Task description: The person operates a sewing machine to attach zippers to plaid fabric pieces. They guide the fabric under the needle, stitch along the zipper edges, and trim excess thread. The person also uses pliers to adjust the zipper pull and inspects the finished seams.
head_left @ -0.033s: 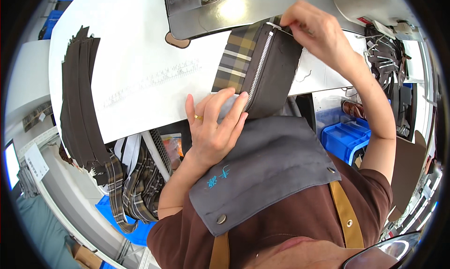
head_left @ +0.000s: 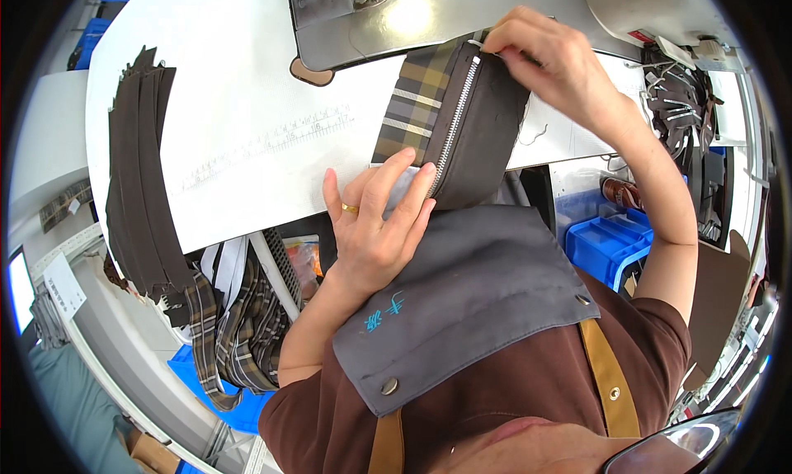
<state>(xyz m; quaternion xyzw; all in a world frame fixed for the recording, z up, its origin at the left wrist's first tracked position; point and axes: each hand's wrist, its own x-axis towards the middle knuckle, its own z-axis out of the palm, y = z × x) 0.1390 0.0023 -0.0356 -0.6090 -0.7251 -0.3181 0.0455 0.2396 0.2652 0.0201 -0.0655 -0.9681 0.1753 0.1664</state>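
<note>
A plaid fabric piece lies at the table's near edge, joined along a silver-toothed zipper to dark brown cloth. My left hand rests on its lower end with fingers spread, the fingertips touching the plaid and the zipper tape. At the far end, my right hand pinches the piece between thumb and bent fingers, by the zipper's top. What exactly sits between those fingertips is partly hidden. The dark cloth hangs over the table edge toward my grey apron.
A sewing machine bed stands just beyond the piece. Dark zipper strips lie at the left of the white table, above hanging plaid strips. To the right are a blue bin and a bundle of zippers.
My right hand has shifted slightly left along the far end of the piece, and the dark cloth's right edge has drawn in a little. My left hand stays put.
</note>
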